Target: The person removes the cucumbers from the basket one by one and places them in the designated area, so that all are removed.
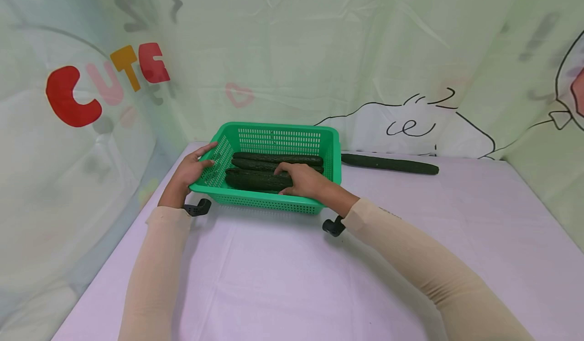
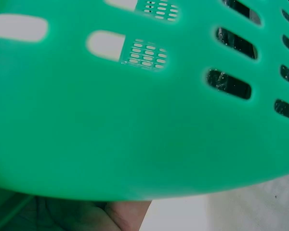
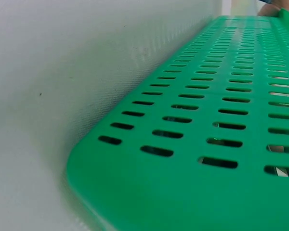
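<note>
A green plastic basket (image 1: 269, 199) with slotted walls stands on the table and holds several long dark green cucumbers (image 1: 278, 157). My left hand (image 1: 186, 171) grips the basket's left end, its thumb over the rim; its other fingers are partly hidden. Inside, my right hand (image 1: 305, 181) grips the nearest cucumber (image 1: 255, 180) by its right part, thumb on the near side and fingers on the far side. The basket wall (image 2: 115, 125) fills most of the left wrist view. In the right wrist view, the basket's long slotted side (image 3: 197, 130) hides the right hand.
Another cucumber (image 1: 392, 163) lies on the table right of the basket, near the back. A pale lilac cloth (image 1: 274, 270) covers the table. Printed curtains (image 1: 283, 52) hang close behind and at the sides. A black wrist mount (image 1: 334, 226) sits under the right wrist.
</note>
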### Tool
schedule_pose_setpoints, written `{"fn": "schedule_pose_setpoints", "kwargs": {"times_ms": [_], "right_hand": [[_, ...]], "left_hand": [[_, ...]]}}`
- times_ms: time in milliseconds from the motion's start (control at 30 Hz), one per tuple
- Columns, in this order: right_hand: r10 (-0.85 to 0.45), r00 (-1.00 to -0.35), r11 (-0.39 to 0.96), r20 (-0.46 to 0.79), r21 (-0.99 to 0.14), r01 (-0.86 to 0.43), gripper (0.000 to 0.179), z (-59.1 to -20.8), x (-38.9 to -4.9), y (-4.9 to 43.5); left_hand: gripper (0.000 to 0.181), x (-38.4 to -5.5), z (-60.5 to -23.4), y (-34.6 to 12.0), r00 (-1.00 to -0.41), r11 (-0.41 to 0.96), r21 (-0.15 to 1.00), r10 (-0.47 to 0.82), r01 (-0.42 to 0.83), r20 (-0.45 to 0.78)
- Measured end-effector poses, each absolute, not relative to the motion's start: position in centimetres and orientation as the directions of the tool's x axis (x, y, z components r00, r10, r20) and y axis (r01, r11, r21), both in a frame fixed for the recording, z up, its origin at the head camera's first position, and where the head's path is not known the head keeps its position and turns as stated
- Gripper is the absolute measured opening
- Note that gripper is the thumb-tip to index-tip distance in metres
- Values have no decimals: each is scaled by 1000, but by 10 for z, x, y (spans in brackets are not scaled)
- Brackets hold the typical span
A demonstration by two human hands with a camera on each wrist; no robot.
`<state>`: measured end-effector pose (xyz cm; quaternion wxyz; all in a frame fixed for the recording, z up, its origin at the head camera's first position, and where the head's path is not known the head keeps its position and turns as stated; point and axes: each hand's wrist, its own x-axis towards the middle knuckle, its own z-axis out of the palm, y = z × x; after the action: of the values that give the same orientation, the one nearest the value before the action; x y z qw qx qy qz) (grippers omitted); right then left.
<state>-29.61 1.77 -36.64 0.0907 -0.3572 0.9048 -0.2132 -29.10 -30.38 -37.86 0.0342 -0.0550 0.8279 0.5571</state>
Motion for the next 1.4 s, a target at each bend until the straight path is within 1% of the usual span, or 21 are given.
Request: {"fn": "schedule_pose_setpoints", "kwargs": {"times_ms": [233, 433, 633, 867, 967, 1200, 1400], "right_hand": [[-696, -718, 648, -3, -432, -627, 44, -364, -295, 18], [-692, -722, 666, 2, -385, -639, 41, -363, -294, 18], [-671, -737, 689, 80, -298, -660, 36, -365, -291, 19], [-641, -757, 719, 130, -245, -651, 33, -366, -291, 19], [-630, -765, 725, 134, -252, -641, 33, -366, -291, 19], [-624, -774, 710, 111, -334, -620, 27, -365, -290, 19], [-626, -765, 706, 150, -309, -638, 23, -365, -289, 21]], "left_hand": [[58, -288, -375, -303, -992, 371, 920, -48, -129, -120], [58, -288, -374, -303, -991, 372, 919, -51, -133, -122], [57, -290, -378, -304, -991, 389, 912, -62, -130, -115], [57, -290, -378, -305, -991, 395, 910, -63, -130, -115], [58, -290, -378, -305, -991, 396, 909, -66, -133, -116], [58, -291, -379, -305, -991, 400, 907, -67, -131, -114], [58, -291, -378, -304, -991, 404, 905, -63, -134, -118]]}}
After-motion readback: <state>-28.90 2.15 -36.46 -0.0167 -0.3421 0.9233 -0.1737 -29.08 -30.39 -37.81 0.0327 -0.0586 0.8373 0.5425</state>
